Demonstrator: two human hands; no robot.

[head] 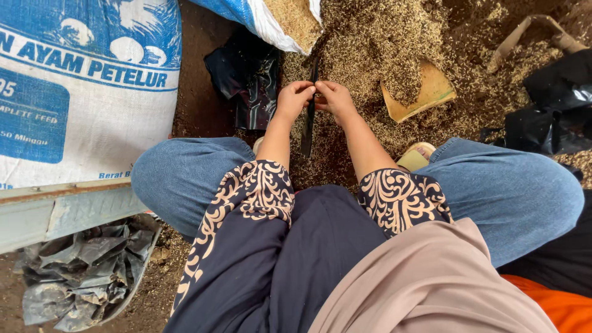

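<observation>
My left hand [294,97] and my right hand [333,97] meet in front of me, both pinching the top of a narrow black plastic bag [308,126] that hangs flat between them. Its lower end reaches down toward my knees. Under the hands lies a heap of tan rice husk mixed with soil [370,43]. I squat in blue jeans with dark patterned sleeves.
A big white and blue feed sack [86,92] stands at the left. Another open sack of husk [290,21] lies at the top. Black plastic bags lie at centre left [246,80], at right [555,105] and bottom left [80,271]. A tan scoop [425,92] sits in the husk.
</observation>
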